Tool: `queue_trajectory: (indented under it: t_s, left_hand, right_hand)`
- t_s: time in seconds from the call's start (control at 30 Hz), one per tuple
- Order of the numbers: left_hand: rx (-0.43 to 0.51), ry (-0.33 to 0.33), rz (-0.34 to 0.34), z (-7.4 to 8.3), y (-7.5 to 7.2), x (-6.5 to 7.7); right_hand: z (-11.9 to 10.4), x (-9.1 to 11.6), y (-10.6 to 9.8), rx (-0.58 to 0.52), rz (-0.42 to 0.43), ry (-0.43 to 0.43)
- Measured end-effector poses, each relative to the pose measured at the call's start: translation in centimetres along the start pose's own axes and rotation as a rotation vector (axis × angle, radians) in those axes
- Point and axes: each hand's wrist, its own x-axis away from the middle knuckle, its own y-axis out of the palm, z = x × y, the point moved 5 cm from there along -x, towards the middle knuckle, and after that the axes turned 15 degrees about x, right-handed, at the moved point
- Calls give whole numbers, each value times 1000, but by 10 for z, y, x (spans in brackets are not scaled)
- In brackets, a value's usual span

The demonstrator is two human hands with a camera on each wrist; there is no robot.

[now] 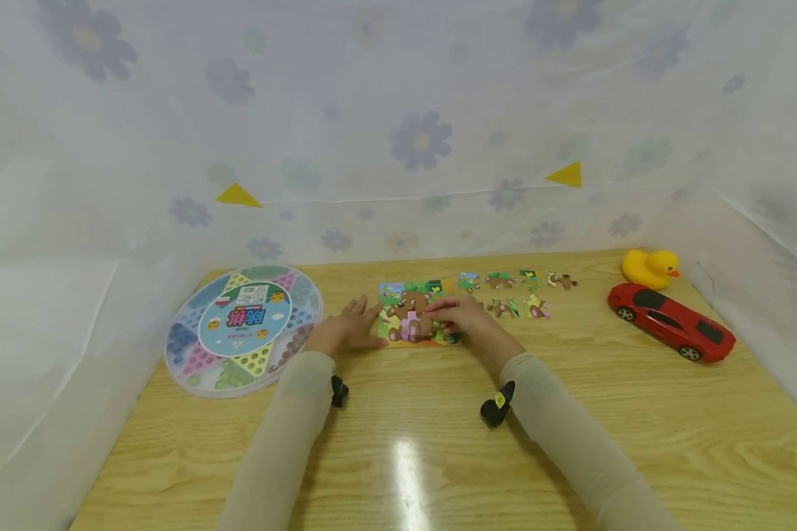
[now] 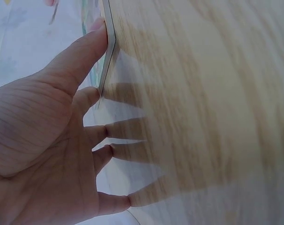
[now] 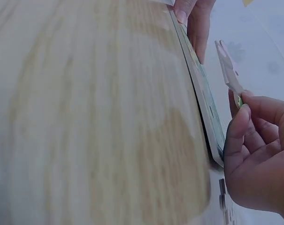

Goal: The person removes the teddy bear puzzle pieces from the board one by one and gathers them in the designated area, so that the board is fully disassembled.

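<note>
A bear puzzle board [image 1: 390,295] lies flat on the wooden table. My left hand [image 1: 350,326] rests at its left side; in the left wrist view the thumb touches the board's edge [image 2: 107,61] and the spread fingers rest on the table. Above the board's right part, my right hand [image 1: 468,316] pinches a puzzle piece [image 3: 227,70] between thumb and fingers, held tilted and apart from the board in the right wrist view. The picture on that piece is hidden. Right of the board lie several loose puzzle pieces [image 1: 500,281] in two rows.
A round Chinese checkers set [image 1: 246,332] lies beside my left forearm. On the far right stand a yellow rubber duck [image 1: 646,269] and a red toy car [image 1: 669,322]. Flowered white cloth [image 1: 372,199] encloses the table [image 1: 398,413] at the back and sides.
</note>
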Motion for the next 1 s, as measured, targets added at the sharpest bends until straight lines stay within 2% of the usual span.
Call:
queue_trajectory:
  t_s: [0.1,0.2,0.43,0.73,0.9,1.0]
  left_hand:
    - [2,9,5,0,-1,1]
    - [3,13,7,0,-1,1]
    - [7,7,8,-1,-1,0]
    - [4,0,1,-1,-1,0]
    - [3,-4,-3,-1,-1,0]
    - [10,5,-3,-1,-1,1]
  right_hand:
    - [-1,2,-8,41,9,-48]
    - [0,5,-17,21,16,-75]
    - [12,8,-38,-160,27,-30]
    - [31,18,-72,-101,89,-47]
    - [43,26,-94,-34,129,-19]
    - [52,33,-108,-79,145,9]
